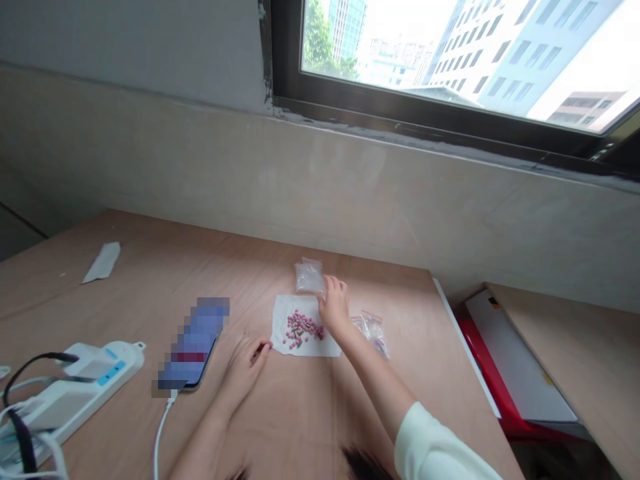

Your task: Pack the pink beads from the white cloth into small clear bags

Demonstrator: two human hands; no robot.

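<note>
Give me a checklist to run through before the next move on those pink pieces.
1. Pink pieces all on the white sheet: ok.
2. Right hand off the pile, at the sheet's far edge beside the clear plastic bag: ok.
3. Left hand at the sheet's left edge, off the pile: ok.
4. Clear plastic bag's mouth open: cannot tell.
5. Small zip bag right of the sheet, seal closed: cannot tell.
6. Phone and charging cable off the sheet: ok.
</note>
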